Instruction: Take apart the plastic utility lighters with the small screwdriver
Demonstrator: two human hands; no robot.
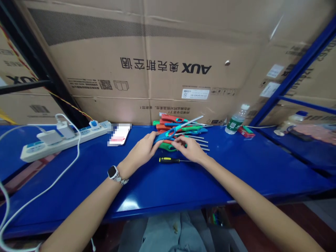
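Blue-handled tool (164, 135) | between the hands (141, 149) (193, 149) | rod (192, 121) angled away, rightward

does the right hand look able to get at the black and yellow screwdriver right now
Probably yes: the screwdriver lies uncovered on the blue table, just on the near side of the right hand, though that hand seems busy at the blue-handled tool.

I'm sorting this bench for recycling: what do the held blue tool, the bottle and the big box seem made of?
Blue tool: body likely smooth plastic, judging by its even colour; long shaft probably metal, silvery and shiny.
Bottle: probably clear, glossy plastic, see-through around its label.
Box: matte brown cardboard, creased and printed.
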